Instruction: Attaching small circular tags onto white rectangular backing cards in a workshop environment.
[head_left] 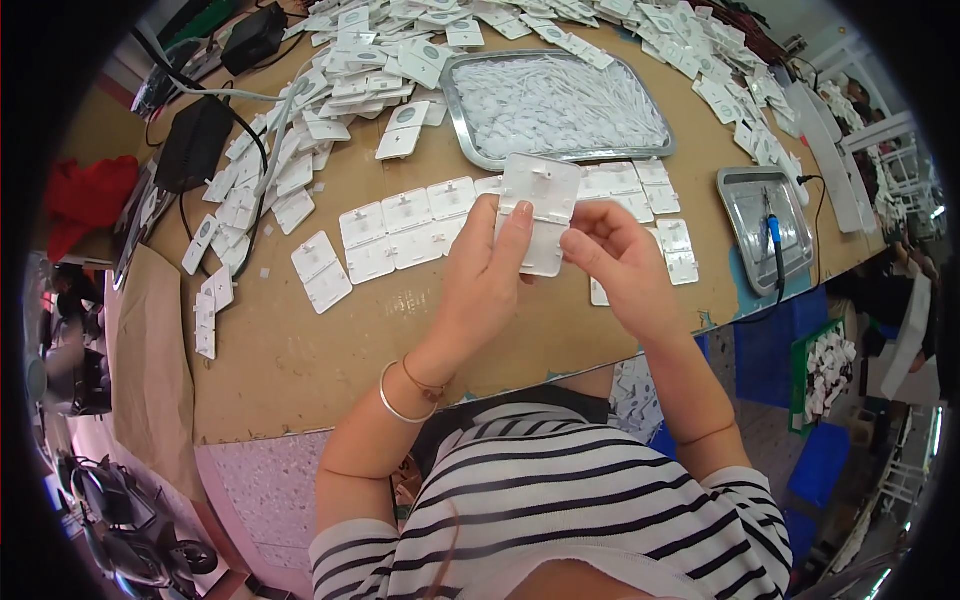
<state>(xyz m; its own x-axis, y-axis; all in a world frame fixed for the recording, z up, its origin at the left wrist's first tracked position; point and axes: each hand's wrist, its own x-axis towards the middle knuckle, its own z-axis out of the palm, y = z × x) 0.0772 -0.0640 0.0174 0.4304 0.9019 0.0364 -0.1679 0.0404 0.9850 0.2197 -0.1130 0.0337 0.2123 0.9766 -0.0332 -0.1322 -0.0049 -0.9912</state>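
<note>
A white two-part plastic plate [543, 186], its ribbed back facing up, is raised above the table's middle. My left hand [482, 280] grips it from the left, thumb across its front. At the plate's right edge, my right hand [628, 272] has its fingers bent in, thumb against the edge. Whether a small part sits between those fingertips is hidden. Beyond and beside both hands, similar white plates [408, 232] lie in rows on the brown table, and one plate [322, 272] lies apart at the left. Behind them stands a metal tray [462, 118] filled with small white plastic pieces [560, 105].
Heaped white plates [350, 85] spread over the table's far and left sides. At the right, a smaller metal tray [733, 245] holds a blue-handled tool [775, 235] on a dark cord. Black power adapters [195, 145] and cables lie left. A green-edged crate [828, 375] stands beyond the table's right.
</note>
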